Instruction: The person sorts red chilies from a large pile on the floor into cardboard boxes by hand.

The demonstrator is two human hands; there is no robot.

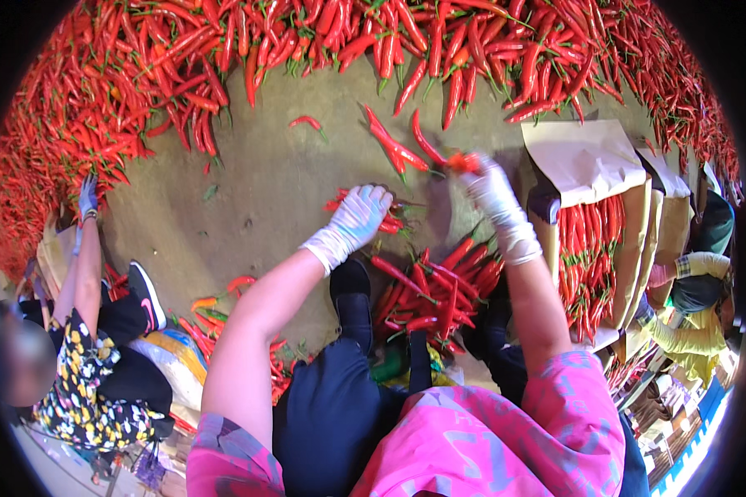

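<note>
My left hand (355, 218), in a thin whitish glove, is closed over a small bunch of red chili peppers (390, 225) just above the floor. Tips and green stems poke out on both sides of it. Further right, my gloved right hand (488, 183) is blurred and grips red chili peppers (463, 163) at its fingertips. Several loose red chilies (390, 144) lie on the floor beyond both hands. A heap of red chilies (435, 298) rests between my shoes, below my hands.
A large bank of red chilies (385, 31) curves across the far side. On my right stands a paper-lined box (597, 155) with chilies in rows (587, 267). A co-worker (81, 385) sits at left, one gloved hand (88, 196) at the pile. Another person (690, 323) is at right.
</note>
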